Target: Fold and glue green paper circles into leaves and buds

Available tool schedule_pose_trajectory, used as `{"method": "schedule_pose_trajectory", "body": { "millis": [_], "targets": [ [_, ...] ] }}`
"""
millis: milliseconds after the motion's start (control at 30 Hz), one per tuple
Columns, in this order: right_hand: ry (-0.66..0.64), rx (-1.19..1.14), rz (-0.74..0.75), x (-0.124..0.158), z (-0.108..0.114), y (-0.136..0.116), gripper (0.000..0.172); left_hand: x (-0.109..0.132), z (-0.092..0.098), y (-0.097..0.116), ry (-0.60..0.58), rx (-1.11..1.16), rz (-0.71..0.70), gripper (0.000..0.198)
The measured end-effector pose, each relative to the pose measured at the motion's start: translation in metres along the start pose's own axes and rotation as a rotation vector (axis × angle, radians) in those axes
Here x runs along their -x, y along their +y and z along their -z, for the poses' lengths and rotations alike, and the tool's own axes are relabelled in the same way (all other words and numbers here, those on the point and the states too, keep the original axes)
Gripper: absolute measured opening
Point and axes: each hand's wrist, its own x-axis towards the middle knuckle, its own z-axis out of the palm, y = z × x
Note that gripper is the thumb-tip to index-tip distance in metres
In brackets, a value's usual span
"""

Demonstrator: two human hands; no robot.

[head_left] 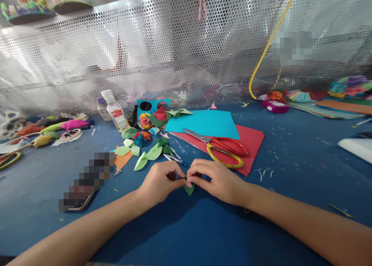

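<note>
Low over the blue table, my left hand [164, 181] and my right hand [218, 180] meet with their fingertips together. Both are closed, pinching a small dark green paper leaf [190, 189] between them; its pointed tip shows below the fingers, the rest is hidden. Just beyond my hands lie scissors [225, 151] with red and yellow handles, on red paper sheets [252, 142] and a bright blue sheet [203, 122]. Left of these are several light green paper leaves [141, 162] and small folded paper flowers [141, 137].
A clear glue bottle [117, 113] stands at the back left. A phone [85, 200] lies left of my hands, near an orange paper piece [123, 161]. A purple box [275, 106] and coloured papers sit at the back right. Behind runs a perforated metal screen [162, 37].
</note>
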Motion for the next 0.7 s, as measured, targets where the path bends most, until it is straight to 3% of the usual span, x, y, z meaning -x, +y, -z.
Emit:
{"method": "schedule_pose_trajectory", "body": {
  "millis": [700],
  "targets": [
    [-0.021,0.030,-0.028,0.0007,-0.0010,-0.0010,0.008,0.0013,-0.0015,-0.0020,-0.022,-0.033,0.015,0.019]
  ]
}}
